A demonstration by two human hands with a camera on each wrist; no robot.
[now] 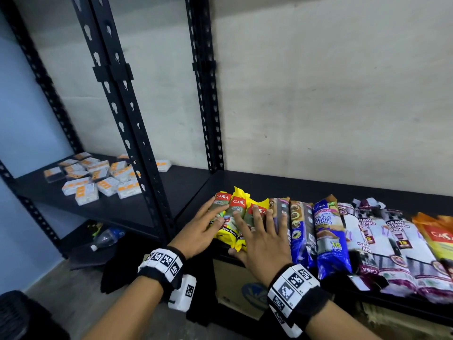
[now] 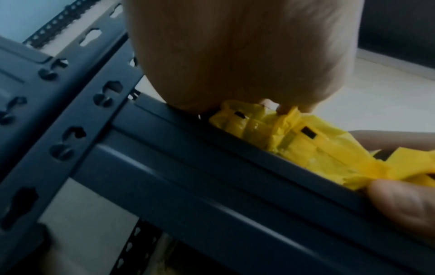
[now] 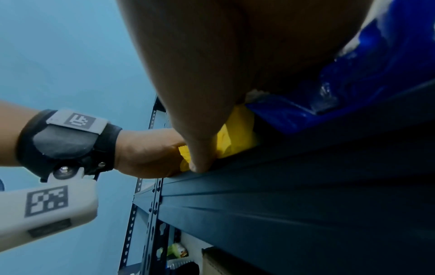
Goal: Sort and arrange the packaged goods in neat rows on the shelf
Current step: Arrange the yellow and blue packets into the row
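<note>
Three yellow packets with red labels lie side by side at the left end of a row on the black shelf. My left hand lies flat on the leftmost packets, fingers straight and spread. My right hand presses flat on the right one, its thumb at the shelf's front edge. The left wrist view has my palm over the crumpled yellow packet ends. In the right wrist view my thumb touches a yellow end beside a blue packet.
The row runs on to the right with blue packets, white and purple drawstring-bag packets and an orange packet. Black uprights separate a left shelf holding several small white-orange boxes. A cardboard box sits below.
</note>
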